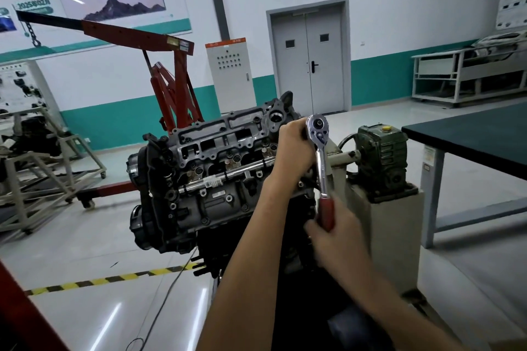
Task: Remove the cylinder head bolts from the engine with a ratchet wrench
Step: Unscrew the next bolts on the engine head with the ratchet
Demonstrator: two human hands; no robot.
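Note:
The engine (199,179) hangs tilted on its stand, its open cylinder head (225,137) facing me. A chrome ratchet wrench (320,151) with a red handle stands nearly upright at the engine's right end. My right hand (333,225) grips the red handle low down. My left hand (293,148) wraps around the part just behind the ratchet head, against the cylinder head's right end. The socket and the bolt under it are hidden by my left hand.
The stand's green gearbox (382,157) sits on a beige pedestal (396,236) just right of the wrench. A dark-topped workbench (479,137) is at the right. A red engine hoist (171,77) stands behind the engine. Yellow-black floor tape (108,279) and a cable run below.

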